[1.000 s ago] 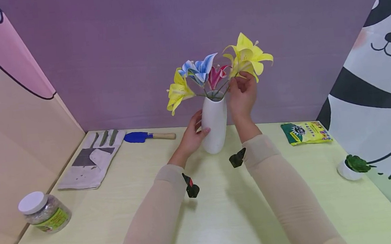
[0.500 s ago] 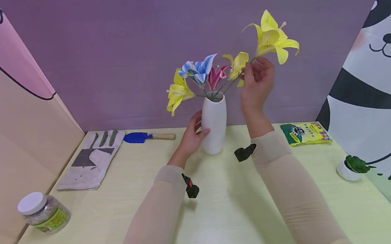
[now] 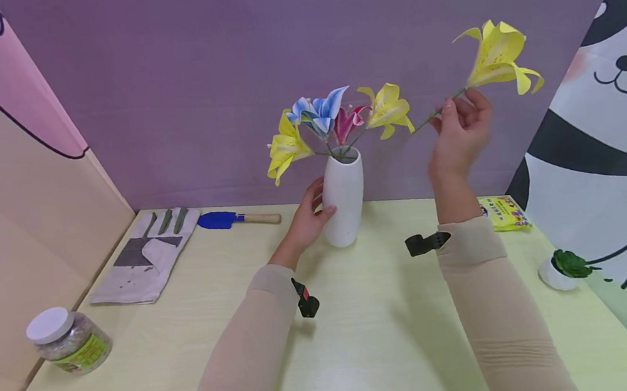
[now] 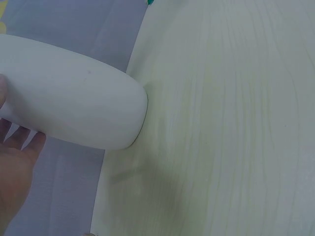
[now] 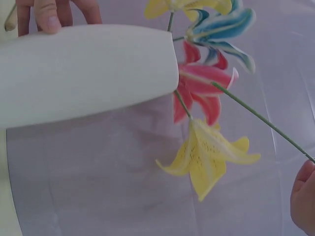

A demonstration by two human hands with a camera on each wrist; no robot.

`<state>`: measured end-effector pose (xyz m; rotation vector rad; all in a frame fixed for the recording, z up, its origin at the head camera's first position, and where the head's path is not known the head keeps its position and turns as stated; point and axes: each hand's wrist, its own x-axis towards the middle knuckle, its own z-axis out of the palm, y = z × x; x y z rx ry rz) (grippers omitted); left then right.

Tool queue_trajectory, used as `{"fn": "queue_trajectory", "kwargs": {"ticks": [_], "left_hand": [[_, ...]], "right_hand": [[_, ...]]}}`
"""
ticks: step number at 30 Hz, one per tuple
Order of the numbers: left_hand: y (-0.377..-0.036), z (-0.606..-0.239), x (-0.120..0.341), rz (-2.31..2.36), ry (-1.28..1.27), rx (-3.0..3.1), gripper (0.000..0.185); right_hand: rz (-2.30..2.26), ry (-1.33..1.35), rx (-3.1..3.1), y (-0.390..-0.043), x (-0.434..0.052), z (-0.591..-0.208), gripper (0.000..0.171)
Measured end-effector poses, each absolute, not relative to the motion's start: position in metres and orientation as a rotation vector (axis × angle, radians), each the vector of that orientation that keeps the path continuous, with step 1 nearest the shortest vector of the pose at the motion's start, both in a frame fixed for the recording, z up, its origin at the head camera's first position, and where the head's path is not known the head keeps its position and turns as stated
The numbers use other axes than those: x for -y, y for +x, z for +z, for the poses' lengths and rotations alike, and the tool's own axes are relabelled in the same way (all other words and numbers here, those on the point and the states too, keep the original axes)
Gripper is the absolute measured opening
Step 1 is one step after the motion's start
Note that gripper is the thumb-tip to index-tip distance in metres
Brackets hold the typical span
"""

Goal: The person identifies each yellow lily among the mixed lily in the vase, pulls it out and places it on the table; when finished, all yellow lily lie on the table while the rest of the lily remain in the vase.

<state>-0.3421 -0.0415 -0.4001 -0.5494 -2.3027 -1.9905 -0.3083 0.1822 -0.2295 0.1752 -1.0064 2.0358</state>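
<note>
3 yellow lilies (image 3: 387, 108), 1 blue lily (image 3: 316, 110), 1 pink lily (image 3: 348, 120), 1 vase (image 3: 343, 196), 1 jar (image 3: 69, 340).

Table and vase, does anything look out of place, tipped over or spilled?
Nothing is spilled or tipped. The vase stands upright, steadied by the left hand. The one thing apart from the bunch is a yellow lily, pinched by its stem in the right hand, clear of the vase and up to its right.
</note>
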Motion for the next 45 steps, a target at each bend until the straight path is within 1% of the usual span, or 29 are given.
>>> {"fn": "queue_trajectory", "kwargs": {"ticks": [6,13,21,28,33,39,42,45], "left_hand": [[-0.343,-0.401,0.042,-1.999,-0.557,2.291,0.070],[-0.342,-0.400,0.042,-1.988,-0.558,2.305,0.071],[-0.340,-0.399,0.042,-1.984,-0.572,2.297,0.071],[-0.341,-0.400,0.043,-1.987,-0.577,2.302,0.072],[-0.339,-0.396,0.044,-2.013,-0.608,2.288,0.072],[-0.341,-0.399,0.044,-1.997,-0.585,2.300,0.071],[-0.341,-0.398,0.043,-1.998,-0.586,2.288,0.071],[-0.341,-0.399,0.043,-1.995,-0.588,2.290,0.070]], "right_hand": [[2.104,0.061,1.056,-0.302,-0.203,-0.246,0.027],[2.170,-0.126,1.191,-0.304,-0.225,-0.281,0.037],[2.268,-0.236,1.294,-0.308,-0.236,-0.319,0.037],[2.460,-0.258,1.487,-0.309,-0.246,-0.347,0.040],[2.537,-0.261,1.651,-0.308,-0.255,-0.365,0.033],[2.533,-0.177,1.911,-0.307,-0.265,-0.386,0.026],[2.503,-0.141,2.044,-0.308,-0.271,-0.393,0.031],[2.464,-0.122,2.184,-0.309,-0.280,-0.399,0.046]]}}
